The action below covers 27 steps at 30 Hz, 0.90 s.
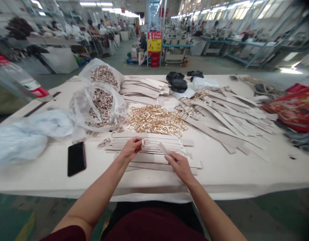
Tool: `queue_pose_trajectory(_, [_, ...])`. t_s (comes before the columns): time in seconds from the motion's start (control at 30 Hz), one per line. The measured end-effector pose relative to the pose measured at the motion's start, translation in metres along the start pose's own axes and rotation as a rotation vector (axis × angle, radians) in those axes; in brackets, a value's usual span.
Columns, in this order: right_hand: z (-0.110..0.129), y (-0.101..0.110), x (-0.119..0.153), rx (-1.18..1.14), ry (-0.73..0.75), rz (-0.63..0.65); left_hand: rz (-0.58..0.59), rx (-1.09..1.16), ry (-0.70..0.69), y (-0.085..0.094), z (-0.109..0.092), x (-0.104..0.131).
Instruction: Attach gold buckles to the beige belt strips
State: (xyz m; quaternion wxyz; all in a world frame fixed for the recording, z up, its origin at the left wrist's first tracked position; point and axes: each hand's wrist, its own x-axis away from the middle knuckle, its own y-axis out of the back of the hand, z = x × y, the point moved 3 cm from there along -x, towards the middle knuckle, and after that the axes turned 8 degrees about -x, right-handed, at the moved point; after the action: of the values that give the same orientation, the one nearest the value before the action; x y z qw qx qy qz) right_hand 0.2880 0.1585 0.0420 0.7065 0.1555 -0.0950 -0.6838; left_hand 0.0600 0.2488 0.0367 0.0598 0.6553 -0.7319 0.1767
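My left hand [132, 148] pinches a small pale loop [142, 143] between thumb and fingers. In my right hand [178, 164] is a light grey strap [163, 149], its end pointing up and left toward the loop without touching it. Beneath both hands lies a row of flat pale straps [149, 138] set side by side. Just beyond them is a heap of gold metal buckles [157, 119]. A clear plastic bag [101, 105] full of small loops stands left of the buckles, with a few loose loops [103, 143] near the row's left end.
A black phone [76, 159] lies at the left, near crumpled plastic [54, 122] and a bottle [31, 83]. Straps with buckles [225, 117] spread over the right side. Behind are a second loop bag [104, 74], stacked strips [141, 87] and black bundles [178, 82]. A red bag [297, 108] sits far right.
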Motion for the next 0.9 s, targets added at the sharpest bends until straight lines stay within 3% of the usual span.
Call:
queue_pose_trajectory(0.1, [0.023, 0.01, 0.007, 0.078, 0.143, -0.072, 0.084, 0.055, 0.1, -0.043, 0.01, 0.015])
queue_pose_trajectory(0.2, [0.031, 0.017, 0.016, 0.197, 0.207, -0.115, 0.126, 0.007, 0.055, -0.061, 0.007, 0.021])
queue_pose_trajectory(0.37, [0.027, 0.019, 0.026, 0.241, 0.2, 0.002, 0.091, -0.123, -0.096, -0.068, 0.001, 0.025])
queue_pose_trajectory(0.5, [0.021, 0.025, 0.024, 0.064, 0.161, 0.182, 0.258, -0.373, -0.12, -0.071, -0.002, 0.034])
queue_pose_trajectory(0.63, [0.013, 0.032, 0.021, -0.02, 0.076, 0.197, 0.407, -0.414, -0.107, -0.073, -0.007, 0.047])
queue_pose_trajectory(0.77, [0.011, 0.031, 0.022, -0.036, 0.052, 0.147, 0.343, -0.367, -0.153, -0.075, 0.0, 0.058])
queue_pose_trajectory(0.9, [0.016, 0.023, 0.026, -0.025, 0.045, 0.048, 0.169, -0.472, -0.366, -0.08, 0.011, 0.067])
